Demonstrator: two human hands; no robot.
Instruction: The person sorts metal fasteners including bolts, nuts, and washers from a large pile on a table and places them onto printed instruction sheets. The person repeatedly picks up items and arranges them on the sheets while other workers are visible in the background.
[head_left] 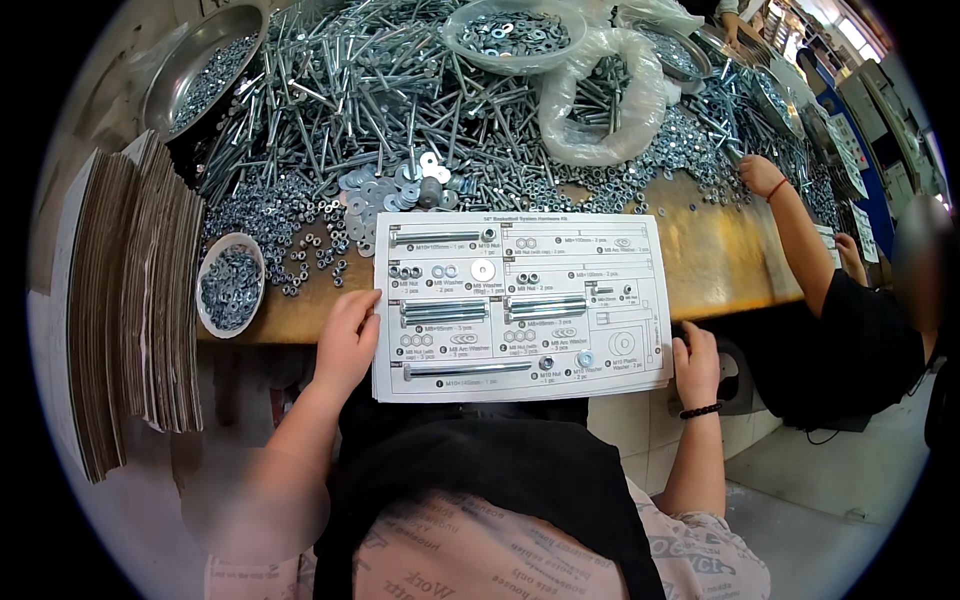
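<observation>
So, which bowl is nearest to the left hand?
The small white bowl at the front edge of the table, left of the left hand; the other bowls sit farther back.

Brown table [710,230], piled bolts [330,110], nuts [250,225], flat washers [365,200], white bowl [222,333]

Runs white with black boxed print on the sheet [523,308], silvery on the bolts [330,90], yellowish brown along the tabletop [728,235], plain black over the apron [490,450], and pale pink with grey lettering on the shirt [500,548].
</observation>
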